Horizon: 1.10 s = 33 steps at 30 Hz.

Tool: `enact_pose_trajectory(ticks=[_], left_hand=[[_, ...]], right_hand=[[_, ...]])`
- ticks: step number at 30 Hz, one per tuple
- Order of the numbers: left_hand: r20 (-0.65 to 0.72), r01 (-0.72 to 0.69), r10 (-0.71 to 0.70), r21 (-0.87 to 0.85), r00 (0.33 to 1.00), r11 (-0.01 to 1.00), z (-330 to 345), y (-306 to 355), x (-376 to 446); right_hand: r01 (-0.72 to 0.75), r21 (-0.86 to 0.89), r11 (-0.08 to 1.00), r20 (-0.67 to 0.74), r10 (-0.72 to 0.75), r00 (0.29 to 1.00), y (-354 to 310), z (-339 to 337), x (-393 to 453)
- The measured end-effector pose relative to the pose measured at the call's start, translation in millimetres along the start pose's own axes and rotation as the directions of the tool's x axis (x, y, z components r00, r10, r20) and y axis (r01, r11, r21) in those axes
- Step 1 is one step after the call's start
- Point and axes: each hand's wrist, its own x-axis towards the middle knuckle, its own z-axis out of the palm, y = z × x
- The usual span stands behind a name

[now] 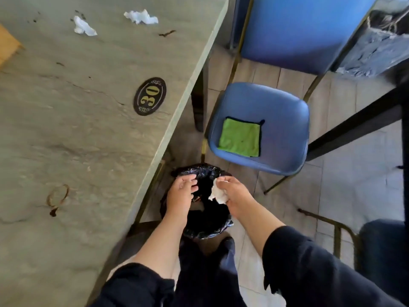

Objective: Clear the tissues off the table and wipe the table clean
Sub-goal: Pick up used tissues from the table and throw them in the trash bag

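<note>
My right hand (232,191) holds a crumpled white tissue (218,193) over the mouth of a bin lined with a black bag (205,227) on the floor beside the table. My left hand (180,193) is over the bin's left rim, fingers curled on the bag's edge. Two crumpled tissues lie at the far end of the grey table (88,120): one (83,26) to the left, one (141,17) to the right. A brown ring stain (58,196) and dark smears (166,33) mark the tabletop. A green cloth (240,137) lies flat on a blue chair seat (278,111).
An oval number plate reading 30 (149,96) is fixed near the table's right edge. A wooden object (7,45) shows at the left edge. A second blue chair (294,27) stands farther back, and a dark chair (380,244) at the lower right.
</note>
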Motion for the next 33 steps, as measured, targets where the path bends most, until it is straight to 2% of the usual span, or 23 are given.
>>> enact_pose_trajectory(ticks=[3,6,10,16,23,29,33], left_hand=[[-0.044,0.026,-0.024,0.051,0.999,0.998,13,-21,31],[-0.062,0.045,-0.041,0.079,0.997,0.996,20,-37,50],[-0.071,0.050,-0.045,0.081,0.996,0.995,23,-39,57],[0.061,-0.073,0.066,0.120,0.996,0.990,24,5,28],[0.135,-0.260,0.245,0.099,0.960,0.961,8,99,-17],[0.064,-0.380,0.378,0.020,0.924,0.925,-26,182,-19],[-0.004,-0.435,0.435,-0.008,0.901,0.901,-57,226,6]], right_hand=[[-0.139,-0.020,0.990,-0.057,0.138,0.989,16,-2,34],[-0.271,0.024,0.962,-0.052,0.272,0.961,24,-8,56],[-0.326,0.045,0.944,-0.050,0.328,0.943,24,-16,64],[-0.146,0.199,0.969,-0.044,0.157,0.987,-6,-4,34],[0.129,0.210,0.969,-0.074,-0.116,0.990,-94,27,-31],[0.261,0.264,0.929,-0.008,-0.269,0.963,-166,78,-64],[0.293,0.274,0.916,0.073,-0.323,0.943,-204,122,-65]])
